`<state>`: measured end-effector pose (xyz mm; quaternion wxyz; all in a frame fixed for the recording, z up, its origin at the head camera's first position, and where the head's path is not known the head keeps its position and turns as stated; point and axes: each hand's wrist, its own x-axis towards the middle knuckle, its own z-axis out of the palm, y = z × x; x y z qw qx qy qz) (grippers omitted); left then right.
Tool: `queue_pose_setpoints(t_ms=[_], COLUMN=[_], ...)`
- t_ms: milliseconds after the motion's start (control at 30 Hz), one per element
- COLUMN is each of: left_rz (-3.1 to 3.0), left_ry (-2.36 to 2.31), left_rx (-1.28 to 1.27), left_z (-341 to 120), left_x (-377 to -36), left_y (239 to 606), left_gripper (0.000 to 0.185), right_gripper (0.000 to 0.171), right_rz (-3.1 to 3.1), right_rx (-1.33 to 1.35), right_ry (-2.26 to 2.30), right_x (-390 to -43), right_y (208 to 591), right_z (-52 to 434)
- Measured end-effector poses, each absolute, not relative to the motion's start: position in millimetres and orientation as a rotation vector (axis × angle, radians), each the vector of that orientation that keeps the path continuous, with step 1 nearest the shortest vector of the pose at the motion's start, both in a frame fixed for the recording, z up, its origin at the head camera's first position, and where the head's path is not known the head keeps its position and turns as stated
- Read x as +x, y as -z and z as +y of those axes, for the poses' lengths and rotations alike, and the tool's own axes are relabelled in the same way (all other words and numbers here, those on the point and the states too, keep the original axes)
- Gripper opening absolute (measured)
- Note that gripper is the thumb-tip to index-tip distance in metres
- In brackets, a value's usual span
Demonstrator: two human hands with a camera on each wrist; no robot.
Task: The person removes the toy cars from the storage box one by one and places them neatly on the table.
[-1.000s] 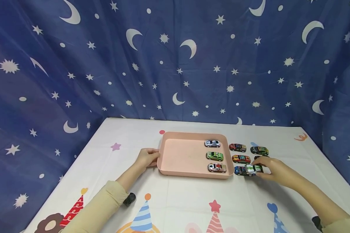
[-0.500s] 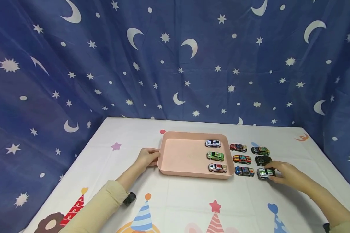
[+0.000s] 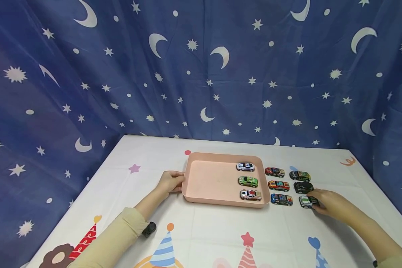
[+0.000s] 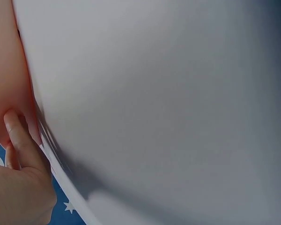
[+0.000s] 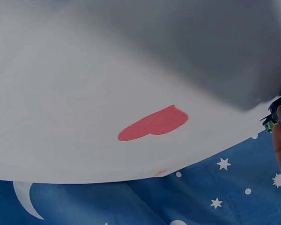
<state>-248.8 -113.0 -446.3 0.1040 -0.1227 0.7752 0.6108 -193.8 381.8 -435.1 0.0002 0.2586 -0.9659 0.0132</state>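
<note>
One white cloth-covered surface [image 3: 214, 227] carries a smooth, round-cornered pink tray [image 3: 207, 178]; the left hand [image 3: 167, 182] still grips its left edge with bent fingers. The right hand [image 3: 333, 204], farther right than one second ago, pinches between nearly closed fingers the glossy white-and-green car [image 3: 306, 202], now apart from the blue car [image 3: 281, 199].
</note>
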Motion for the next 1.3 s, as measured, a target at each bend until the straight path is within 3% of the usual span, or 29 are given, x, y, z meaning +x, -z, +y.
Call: queue_pose_setpoints(t_ms=[700,1300], left_rz=[2.297,2.295], left_ry=[-1.817,-1.825], left_rx=[-0.351,-0.355], left_z=[-113.8,-111.0], left_x=[-246.9,-245.2], left_y=[446.6,445.3], left_gripper=[0.029,0.030], right_gripper=[0.033,0.029], right_rz=[-3.035,-2.943], right_rx=[0.672,0.708], right_ry=[-0.139,-0.250], right_x=[-189.9,-197.0], right_y=[429.1,414.0], right_z=[374.3,337.8])
